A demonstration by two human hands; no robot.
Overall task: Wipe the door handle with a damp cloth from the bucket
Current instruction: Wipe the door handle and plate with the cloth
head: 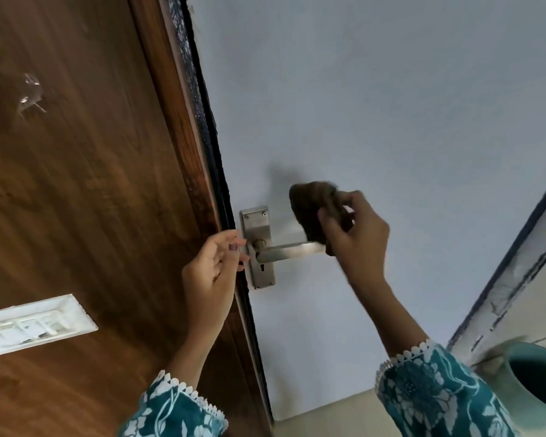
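1. While right hand [353,230] bunches the dark cloth [312,209] at the lever's free end, door handle [284,249] runs left-right.
2. Left hand [215,266], loosely curled & empty, sits by backplate [257,247]; right's nearer.

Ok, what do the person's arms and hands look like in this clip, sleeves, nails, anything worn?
Both arms wear teal sleeves printed with white flowers and leaves, each cuff edged in white scalloped lace: left sleeve, right sleeve. The sleeves stop short of the wrists, leaving the forearms bare. The left hand has dark polish on the nails. No rings, watch or bangles show on it or on the right hand.
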